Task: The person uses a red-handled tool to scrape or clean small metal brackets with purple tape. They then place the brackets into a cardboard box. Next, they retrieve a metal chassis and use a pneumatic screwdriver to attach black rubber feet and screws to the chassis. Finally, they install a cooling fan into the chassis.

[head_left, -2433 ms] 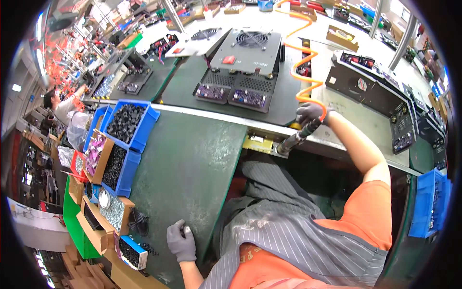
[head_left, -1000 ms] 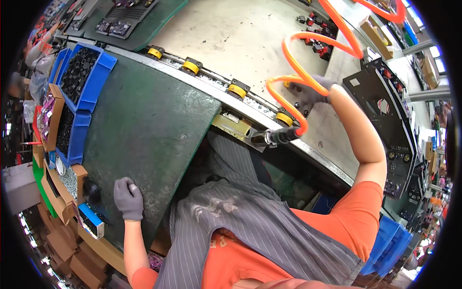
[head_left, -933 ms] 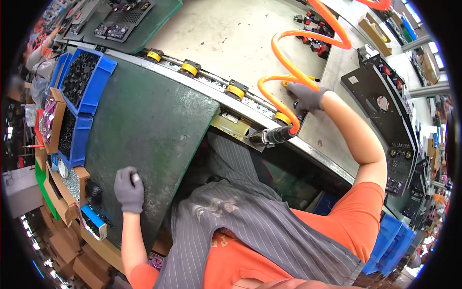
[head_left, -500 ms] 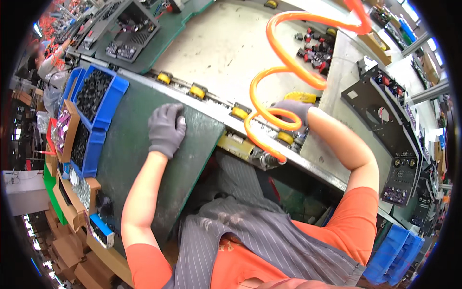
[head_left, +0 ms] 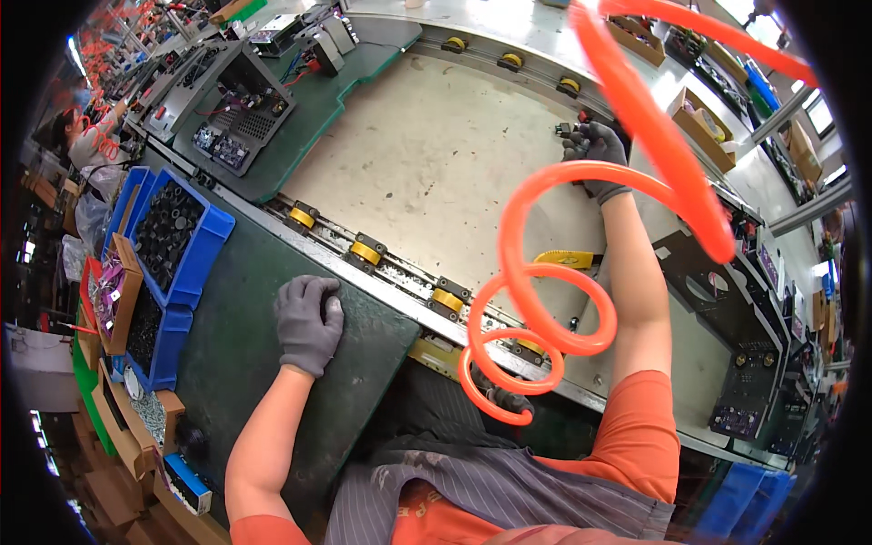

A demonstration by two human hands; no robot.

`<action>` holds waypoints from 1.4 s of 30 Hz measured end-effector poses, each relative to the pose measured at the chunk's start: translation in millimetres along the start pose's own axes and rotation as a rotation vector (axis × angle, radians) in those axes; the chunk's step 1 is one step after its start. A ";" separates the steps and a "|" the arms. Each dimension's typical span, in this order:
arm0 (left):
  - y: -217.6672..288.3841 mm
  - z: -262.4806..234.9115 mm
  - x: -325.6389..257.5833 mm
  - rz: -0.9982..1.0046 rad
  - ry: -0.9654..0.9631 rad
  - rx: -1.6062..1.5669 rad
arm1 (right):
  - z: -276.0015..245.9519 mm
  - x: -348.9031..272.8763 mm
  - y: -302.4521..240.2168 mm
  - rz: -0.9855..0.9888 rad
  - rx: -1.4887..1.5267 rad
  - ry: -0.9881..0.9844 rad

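My left hand [head_left: 309, 325], in a grey glove, rests on the green mat [head_left: 245, 363] with its fingers loosely curled; I see nothing in it. My right hand [head_left: 599, 154], gloved too, is stretched out to the far right of the pale work surface [head_left: 436, 136]. Its fingers are bent around a small black part [head_left: 567, 130], which shows at the fingertips. A bit of red shows just beyond the hand, and the glove covers whatever else lies there. An orange coiled air hose [head_left: 581, 341] hangs in front of my right forearm.
Blue bins [head_left: 186, 232] of black parts stand at the left. A rail with yellow rollers [head_left: 365, 251] crosses before me. A yellow tool [head_left: 565, 260] lies right of the hose loops. Dark metal housings stand at the far left [head_left: 238, 113] and right [head_left: 718, 282].
My right hand has moved away from beside the yellow tool, out to the cluster of small black and red parts. The hose has swung with its loops spread. My left hand stays on the mat.
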State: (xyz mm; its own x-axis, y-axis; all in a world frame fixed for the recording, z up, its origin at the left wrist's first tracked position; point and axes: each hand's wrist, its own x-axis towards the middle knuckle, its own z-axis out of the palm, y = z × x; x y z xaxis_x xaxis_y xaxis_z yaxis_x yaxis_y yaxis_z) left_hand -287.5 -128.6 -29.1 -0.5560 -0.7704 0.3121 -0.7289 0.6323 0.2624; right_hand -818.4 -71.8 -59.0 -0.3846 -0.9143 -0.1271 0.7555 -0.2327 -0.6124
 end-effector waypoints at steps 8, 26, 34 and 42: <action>-6.5 6.2 -1.5 0.012 0.028 -0.059 | 3.0 9.3 17.1 0.097 -2.218 0.418; -20.5 6.1 -7.4 0.016 0.096 -0.123 | 23.5 -40.4 47.4 -0.048 -1.781 0.065; -21.2 4.2 -11.3 -0.052 0.075 -0.164 | 26.8 -256.9 -20.2 0.060 -1.620 0.163; -22.9 12.3 -12.5 -0.064 0.141 -0.154 | -77.8 -358.8 -45.7 0.207 -1.688 0.564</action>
State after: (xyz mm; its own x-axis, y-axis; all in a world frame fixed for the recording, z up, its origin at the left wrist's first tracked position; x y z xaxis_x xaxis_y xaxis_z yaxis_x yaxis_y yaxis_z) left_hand -268.8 -134.5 -50.2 -0.4412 -0.7970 0.4125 -0.6853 0.5960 0.4185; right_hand -756.2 292.7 -46.1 -0.7531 -0.5854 -0.3003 -0.3563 0.7466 -0.5619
